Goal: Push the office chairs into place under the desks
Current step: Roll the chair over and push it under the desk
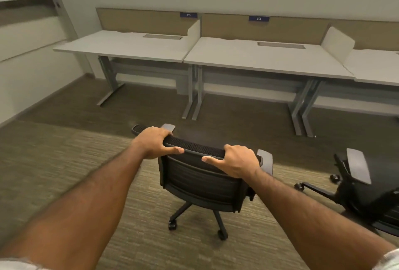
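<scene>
Carpeted office, desk (138, 48) row along wall; left hand (153, 142) and right hand (236, 160) fingers clamped on office chair (200, 180) backrest top, chair well short of desks

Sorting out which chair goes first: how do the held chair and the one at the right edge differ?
Both hands grip the held chair; the right-edge chair is untouched. The held one shows its back fully; the other is cut off by the frame. Both are black, wheeled, with grey armrests.

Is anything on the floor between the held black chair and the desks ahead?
Nothing visible. Both hands, left hand and right hand, grip the black mesh office chair; bare carpet runs to the white desks. A second black chair sits off right.
</scene>
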